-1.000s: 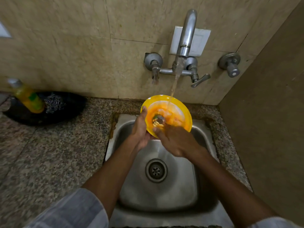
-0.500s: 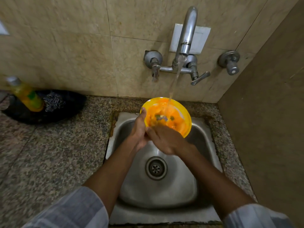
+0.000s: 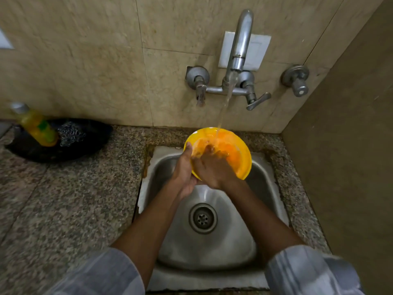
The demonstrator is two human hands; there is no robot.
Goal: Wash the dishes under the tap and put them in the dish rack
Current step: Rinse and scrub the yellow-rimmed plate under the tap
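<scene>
Yellow bowl (image 3: pixel 240 158) held tilted over sink (image 3: pixel 263 188), rim gripped by left hand (image 3: pixel 184 167), right hand (image 3: pixel 212 165) fingers pressed flat inside, tap (image 3: pixel 241 43) water poured in.

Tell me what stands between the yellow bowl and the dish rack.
That cannot be judged: no dish rack is in view. The yellow bowl is over the sink, gripped by the left hand, with the right hand rubbing inside it.

I see left hand (image 3: pixel 184 167) grip: yellow bowl (image 3: pixel 242 158) rim | right hand (image 3: pixel 212 167): fingers inside bowl | tap (image 3: pixel 240 45): running into bowl | location: above sink (image 3: pixel 212 248)
</scene>
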